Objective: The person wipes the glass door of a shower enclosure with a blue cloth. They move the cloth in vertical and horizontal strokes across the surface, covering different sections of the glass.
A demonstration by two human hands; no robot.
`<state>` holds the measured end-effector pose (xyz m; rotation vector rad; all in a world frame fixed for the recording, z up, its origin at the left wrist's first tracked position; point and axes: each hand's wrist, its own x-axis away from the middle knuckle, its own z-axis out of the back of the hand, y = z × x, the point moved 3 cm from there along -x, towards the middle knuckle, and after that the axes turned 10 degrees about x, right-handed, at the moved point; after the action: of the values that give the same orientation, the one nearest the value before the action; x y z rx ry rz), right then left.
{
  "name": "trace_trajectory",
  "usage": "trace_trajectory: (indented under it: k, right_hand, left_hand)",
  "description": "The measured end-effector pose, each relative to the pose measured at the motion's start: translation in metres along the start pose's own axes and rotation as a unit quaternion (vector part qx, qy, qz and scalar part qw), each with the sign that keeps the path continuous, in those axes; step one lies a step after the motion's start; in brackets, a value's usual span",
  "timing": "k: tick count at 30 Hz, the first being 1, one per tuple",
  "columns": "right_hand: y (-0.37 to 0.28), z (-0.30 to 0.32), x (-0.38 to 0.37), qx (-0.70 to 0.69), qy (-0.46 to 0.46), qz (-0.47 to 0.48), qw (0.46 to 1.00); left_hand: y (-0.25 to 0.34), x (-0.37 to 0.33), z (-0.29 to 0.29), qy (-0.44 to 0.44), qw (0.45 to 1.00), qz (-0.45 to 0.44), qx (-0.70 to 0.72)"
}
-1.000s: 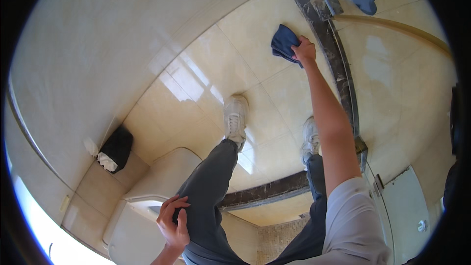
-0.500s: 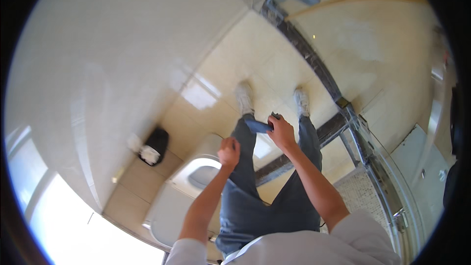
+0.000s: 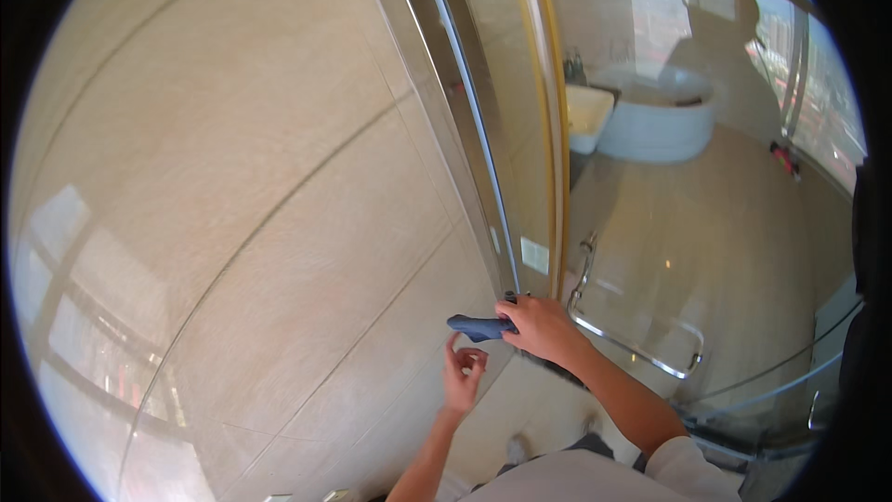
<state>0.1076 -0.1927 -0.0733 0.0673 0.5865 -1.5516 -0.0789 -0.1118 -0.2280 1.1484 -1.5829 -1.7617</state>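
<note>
My right hand (image 3: 542,325) is closed around a dark blue, elongated thing (image 3: 477,327) that looks like a folded cloth, though its exact kind is unclear. Its free end points left, and a small dark end (image 3: 510,297) shows above my fingers. Just below the blue thing is my left hand (image 3: 464,376), with the index finger raised close to it and the other fingers bent. I make out nothing held in the left hand. Both hands are in front of the tiled wall (image 3: 307,251), near the metal-edged glass frame (image 3: 478,149).
A glass door with a chrome handle (image 3: 641,353) stands to the right. Beyond the glass are a white round tub (image 3: 658,121), a basin (image 3: 587,119) and a window. My shoes (image 3: 518,449) are on the pale floor below. A white wall plate (image 3: 534,255) sits beside the yellow frame strip.
The view has swung up from the floor and toilet to the wall and glass door. The blue thing stays in my right hand. My left hand has come closer to it, its index finger now raised.
</note>
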Motion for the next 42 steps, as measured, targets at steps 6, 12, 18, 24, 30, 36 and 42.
trace_trajectory:
  k: [6,12,18,24,30,36,42]
  right_hand:
    - [-0.004,0.107,-0.041,-0.003,0.081,0.105,0.991]
    - [0.029,0.152,-0.056,0.049,0.073,0.052,0.995]
    - [0.044,0.194,-0.052,-0.12,-0.001,-0.078,0.99]
    - [0.045,0.192,-0.123,-0.144,0.2,-0.018,0.969]
    - [0.027,0.206,-0.24,-0.024,0.366,-0.036,0.93]
    - [0.027,0.106,-0.263,-0.001,0.468,0.015,0.884]
    - [0.018,0.099,-0.29,0.18,0.464,-0.022,0.867]
  left_hand:
    - [0.146,-0.103,-0.042,0.003,0.992,-0.056,0.114]
    - [0.188,-0.121,-0.065,0.041,0.991,-0.062,0.109]
    - [0.231,-0.119,-0.103,0.048,0.992,-0.068,0.095]
    - [0.273,-0.197,-0.083,0.118,0.975,-0.165,0.087]
    - [0.286,-0.297,-0.073,0.162,0.935,-0.313,0.035]
    - [0.23,-0.32,-0.076,0.105,0.909,-0.402,0.03]
    - [0.214,-0.296,-0.025,0.034,0.901,-0.412,0.131]
